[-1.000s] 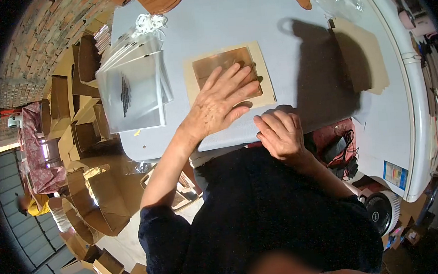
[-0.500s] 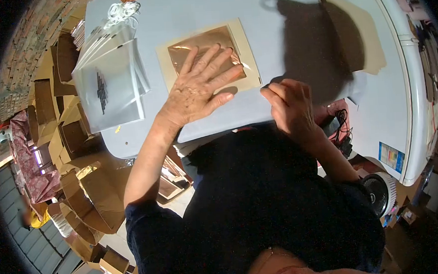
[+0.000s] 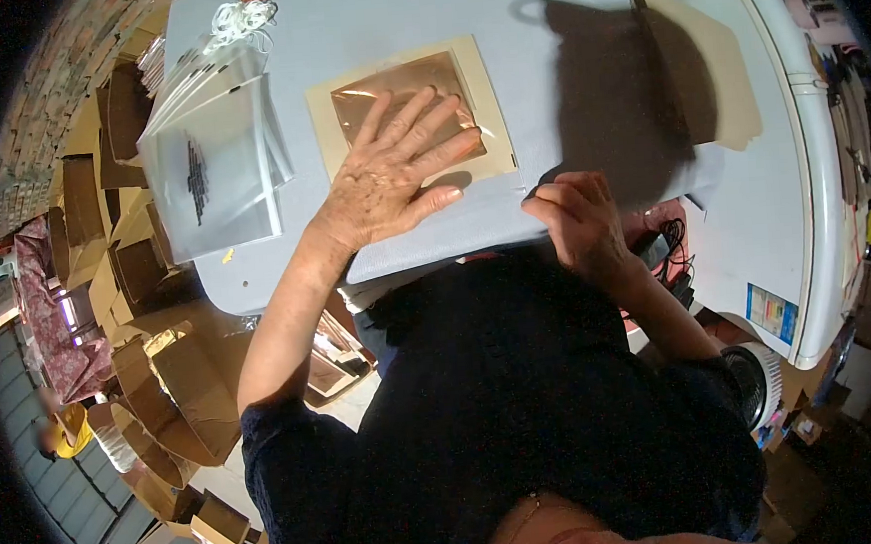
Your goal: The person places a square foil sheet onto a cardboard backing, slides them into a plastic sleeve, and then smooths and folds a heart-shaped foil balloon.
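My left hand [image 3: 386, 170] lies spread and flat on a cream card frame [image 3: 327, 126] with a shiny copper-brown centre panel [image 3: 409, 79]. Its fingertips reach over the panel, while the thumb points right over the grey table [image 3: 310, 20]. Just right of the frame's lower corner, by the table's near edge, my right hand [image 3: 584, 221] is closed with fingers curled and thumb and forefinger together. Whatever it pinches, if anything, is too small to make out. A stack of clear plastic sleeves [image 3: 235, 175] with black print lies to the left.
White cord [image 3: 243, 20] is bundled at the back left. Cream card sheets [image 3: 727, 70] lie on the right, partly in a dark shadow. Open cardboard boxes [image 3: 189, 397] crowd the floor at left. A fan [image 3: 755, 384] stands low right. Someone in yellow [image 3: 71, 431] is far left.
My right hand has shifted slightly down, away from the frame's corner, and its fingers are still closed. My left hand stays flat on the card frame. More of the person in yellow shows.
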`<action>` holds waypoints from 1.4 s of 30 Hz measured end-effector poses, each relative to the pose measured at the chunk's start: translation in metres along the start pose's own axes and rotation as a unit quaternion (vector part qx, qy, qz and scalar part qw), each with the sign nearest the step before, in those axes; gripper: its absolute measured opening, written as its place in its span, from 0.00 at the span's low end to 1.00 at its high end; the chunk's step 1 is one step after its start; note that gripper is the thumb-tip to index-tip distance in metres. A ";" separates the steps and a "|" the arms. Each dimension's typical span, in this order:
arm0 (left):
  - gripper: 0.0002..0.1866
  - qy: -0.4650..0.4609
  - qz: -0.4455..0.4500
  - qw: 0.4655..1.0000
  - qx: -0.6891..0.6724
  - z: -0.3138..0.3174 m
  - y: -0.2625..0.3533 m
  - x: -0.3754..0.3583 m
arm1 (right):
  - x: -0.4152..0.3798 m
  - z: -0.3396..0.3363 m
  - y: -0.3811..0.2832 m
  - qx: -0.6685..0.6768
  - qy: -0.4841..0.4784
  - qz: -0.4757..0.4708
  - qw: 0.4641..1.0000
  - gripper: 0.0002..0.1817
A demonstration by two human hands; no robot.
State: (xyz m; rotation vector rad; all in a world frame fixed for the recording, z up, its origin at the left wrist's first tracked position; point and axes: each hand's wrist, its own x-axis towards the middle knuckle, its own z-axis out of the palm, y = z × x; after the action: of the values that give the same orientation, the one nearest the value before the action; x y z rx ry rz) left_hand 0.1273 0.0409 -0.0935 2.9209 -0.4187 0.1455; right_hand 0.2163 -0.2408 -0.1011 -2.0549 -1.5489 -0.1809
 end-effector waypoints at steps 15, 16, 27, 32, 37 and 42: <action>0.33 -0.005 -0.002 1.000 -0.001 0.000 0.001 -0.001 | 0.034 -0.006 -0.001 0.023 -0.067 0.038 0.997 0.12; 0.33 -0.006 -0.002 1.000 -0.005 0.000 0.001 -0.001 | 0.038 -0.007 -0.003 0.019 -0.079 0.037 0.996 0.14; 0.34 -0.018 0.004 1.000 -0.015 -0.001 -0.003 -0.002 | 0.025 -0.014 -0.055 0.222 -0.112 -0.081 0.965 0.10; 0.35 -0.029 0.007 0.999 -0.038 -0.003 -0.006 -0.003 | 0.042 -0.039 -0.106 0.462 -0.095 -0.160 0.867 0.09; 0.39 -0.015 0.004 0.998 -0.059 0.005 -0.009 -0.003 | 0.037 -0.065 -0.109 0.777 -0.244 -0.109 0.570 0.09; 0.42 -0.006 0.043 0.999 -0.020 -0.003 0.011 -0.012 | -0.009 -0.078 -0.072 0.639 -0.166 0.188 0.727 0.18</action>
State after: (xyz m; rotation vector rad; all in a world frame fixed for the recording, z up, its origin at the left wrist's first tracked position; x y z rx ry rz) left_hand 0.1127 0.0339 -0.0905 2.8672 -0.5435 0.1308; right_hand 0.1644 -0.2749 -0.0147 -1.1523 -0.8422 1.1543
